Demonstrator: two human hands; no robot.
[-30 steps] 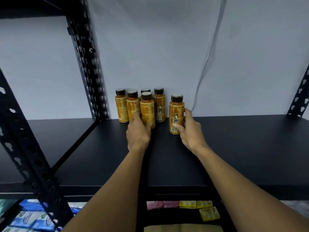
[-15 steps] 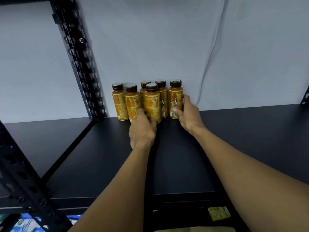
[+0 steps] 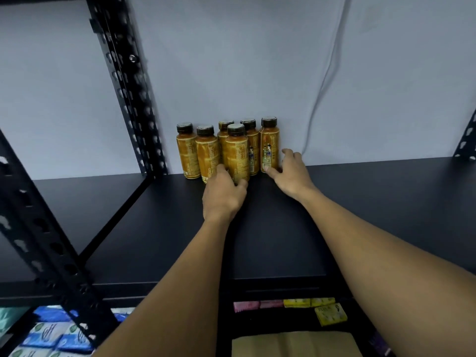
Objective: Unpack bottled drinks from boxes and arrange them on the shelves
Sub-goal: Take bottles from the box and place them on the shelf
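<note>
Several amber bottles with black caps stand clustered at the back of the black shelf (image 3: 360, 215), against the wall. My left hand (image 3: 223, 195) holds the base of the front bottle (image 3: 236, 150), thumb on its right side and fingers on its left. The rightmost bottle (image 3: 269, 143) stands level with the back row. My right hand (image 3: 292, 173) lies just right of it, the thumb tip touching its bottom edge and the fingers spread off the bottle.
A black perforated post (image 3: 126, 86) rises left of the bottles, another post (image 3: 466, 140) at far right. A white cable (image 3: 324, 81) hangs down the wall. Below lie pink and yellow packs (image 3: 296, 302), blue-white packs (image 3: 51, 336) and a cardboard box (image 3: 291, 343).
My right hand slid the rightmost bottle back beside the group at the wall, then its fingers came off the bottle. My left hand stayed on the front bottle.
</note>
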